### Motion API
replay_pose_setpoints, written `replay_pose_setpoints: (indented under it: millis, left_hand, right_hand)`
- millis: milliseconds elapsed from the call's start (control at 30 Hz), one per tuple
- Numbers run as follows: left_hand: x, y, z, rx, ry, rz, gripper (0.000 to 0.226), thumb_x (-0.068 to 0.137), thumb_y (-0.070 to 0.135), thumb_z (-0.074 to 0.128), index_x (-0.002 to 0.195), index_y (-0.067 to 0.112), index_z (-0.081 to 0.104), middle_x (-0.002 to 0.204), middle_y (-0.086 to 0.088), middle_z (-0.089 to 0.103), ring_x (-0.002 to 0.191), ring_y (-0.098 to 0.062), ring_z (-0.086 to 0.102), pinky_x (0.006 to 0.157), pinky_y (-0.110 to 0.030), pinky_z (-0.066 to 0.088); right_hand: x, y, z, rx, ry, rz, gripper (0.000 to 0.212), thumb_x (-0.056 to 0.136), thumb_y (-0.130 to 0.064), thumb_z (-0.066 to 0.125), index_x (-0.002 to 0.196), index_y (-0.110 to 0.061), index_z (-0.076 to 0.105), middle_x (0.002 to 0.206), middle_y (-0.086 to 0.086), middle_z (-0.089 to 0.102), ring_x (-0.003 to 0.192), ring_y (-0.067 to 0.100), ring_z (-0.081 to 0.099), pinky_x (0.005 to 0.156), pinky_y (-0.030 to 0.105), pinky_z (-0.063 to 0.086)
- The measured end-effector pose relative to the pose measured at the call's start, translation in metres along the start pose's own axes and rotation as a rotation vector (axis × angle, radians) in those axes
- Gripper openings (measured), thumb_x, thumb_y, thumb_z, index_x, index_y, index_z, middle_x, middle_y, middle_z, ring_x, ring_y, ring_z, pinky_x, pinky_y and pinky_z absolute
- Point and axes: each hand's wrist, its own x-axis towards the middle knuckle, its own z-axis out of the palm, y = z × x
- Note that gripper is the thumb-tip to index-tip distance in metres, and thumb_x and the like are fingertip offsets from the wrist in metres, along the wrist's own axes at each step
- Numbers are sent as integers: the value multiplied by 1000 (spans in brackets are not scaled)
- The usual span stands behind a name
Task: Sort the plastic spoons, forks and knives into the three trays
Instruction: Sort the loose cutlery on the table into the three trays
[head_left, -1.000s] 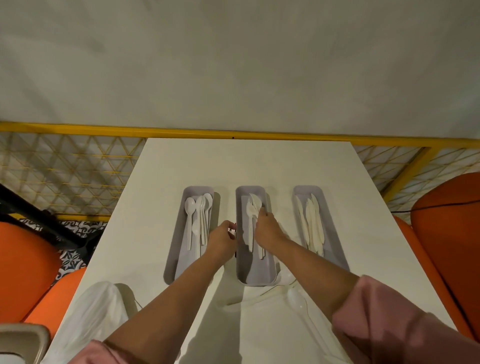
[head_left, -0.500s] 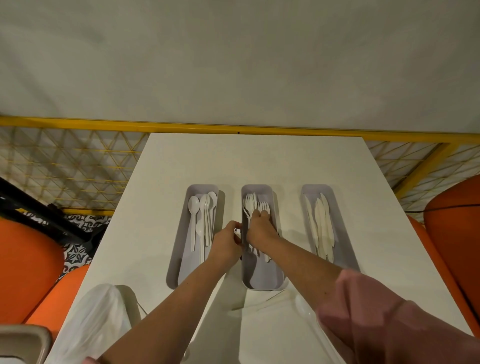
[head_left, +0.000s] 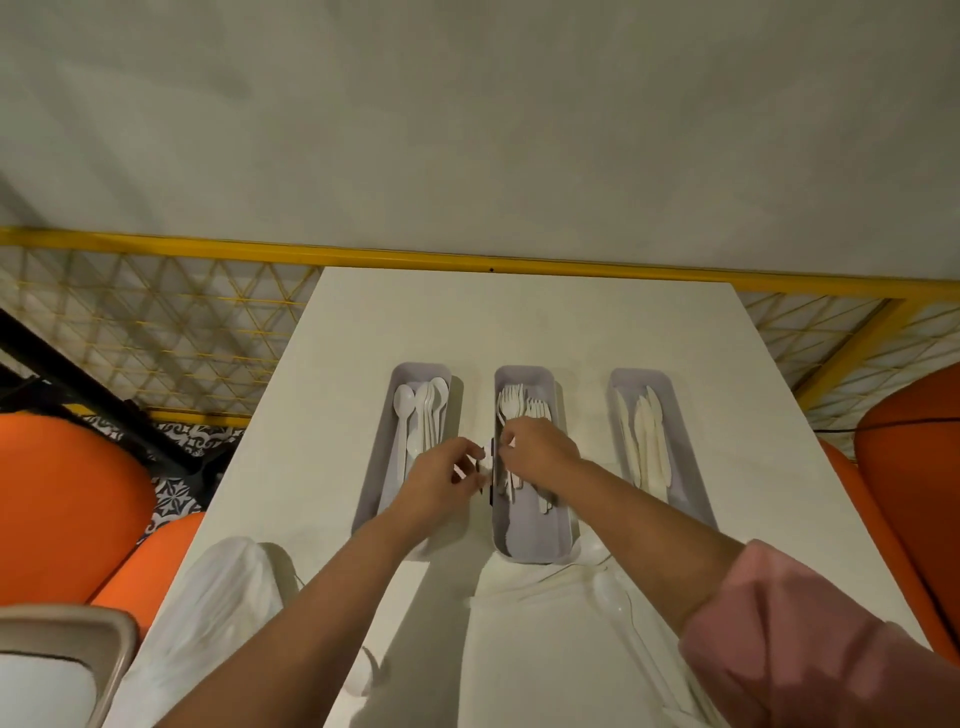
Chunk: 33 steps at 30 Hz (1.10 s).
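Note:
Three grey trays stand side by side on the white table (head_left: 519, 317). The left tray (head_left: 379, 467) holds spoons (head_left: 423, 410), the middle tray (head_left: 535, 545) holds forks (head_left: 511, 402), and the right tray (head_left: 680, 452) holds knives (head_left: 644, 441). My right hand (head_left: 543, 454) is over the middle tray, its fingertips curled down onto the fork handles. My left hand (head_left: 441, 480) hovers between the left and middle trays and pinches a small white plastic piece (head_left: 485, 466) beside the middle tray's left wall. Loose white cutlery (head_left: 605, 597) lies in front of the trays.
A white plastic bag (head_left: 208, 623) lies at the table's near left corner. A beige object (head_left: 67, 639) sits at the bottom left. Orange seats (head_left: 62, 509) flank the table on both sides. A yellow rail with mesh (head_left: 156, 322) runs behind the table's far edge.
My right hand has laid the forks into the middle tray and drawn back along their handles. My left hand stayed beside the tray's left wall. The camera dipped slightly.

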Motion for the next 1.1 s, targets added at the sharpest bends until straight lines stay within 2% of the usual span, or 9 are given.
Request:
replay_pose_setpoints:
  millis: [167,267,367,533,667,800,900,1000,1100]
  left_hand:
    - [-32,-20,-36,228,-236,23,11,84,5,61,85,10,70,76,8,61,67,-6,58,60,-3,41]
    - [-54,-36,-48,371,-347,-1,13,83,7,63,92,9,72,82,5,66,61,11,56,60,0,40]
    - [-73,-48,-50,491,-394,-40,19,84,4,59,97,10,71,97,-1,69,61,5,51,57,1,39]
    - [-94,-74,-45,642,-423,-42,36,80,-9,45,106,7,65,90,6,49,90,-10,45,64,-9,33]
    - [-102,-90,-39,708,-441,-24,31,82,-7,46,104,13,54,75,14,25,89,-14,39,57,-11,28]
    - [-109,-98,-32,728,-418,-27,32,80,-8,46,109,4,52,80,6,28,80,-16,39,50,-13,26]
    - [-109,-104,-26,715,-372,-5,25,78,-8,43,96,8,52,73,10,25,69,-13,36,50,-13,25]
    - [-107,-109,-22,702,-354,25,17,81,0,48,87,16,48,71,14,26,80,-15,41,55,-11,26]
    - [-105,-111,-16,696,-351,73,18,83,5,52,100,9,58,74,10,34,84,-12,41,64,-15,31]
  right_hand:
    - [-23,-10,5,70,-1,-132,18,93,-16,46,100,-11,62,105,10,66,95,27,63,71,29,45]
    - [-38,-18,15,93,-43,-189,19,93,-17,46,102,-9,61,102,11,67,92,27,63,77,34,50]
    - [-55,-24,27,93,-78,-271,20,93,-18,49,104,-8,63,98,10,66,85,25,61,80,36,51]
    - [-75,-24,44,92,-119,-335,21,92,-17,49,103,-7,64,76,-2,54,78,19,54,78,35,49]
    - [-86,-21,48,90,-108,-359,23,93,-16,49,105,-5,65,65,-12,43,76,18,49,72,27,41]
    - [-93,-16,51,90,-110,-349,23,93,-18,50,107,-6,64,65,-10,45,74,18,50,70,28,41]
    - [-97,-9,50,100,-102,-331,22,93,-18,51,108,-7,63,66,-7,48,72,17,51,71,27,42]
    - [-100,0,49,119,-86,-303,21,93,-18,53,107,-8,63,65,-9,47,64,10,48,71,25,41]
    - [-103,9,47,144,-70,-287,22,92,-17,53,107,-6,64,70,-9,47,74,14,51,72,24,41]
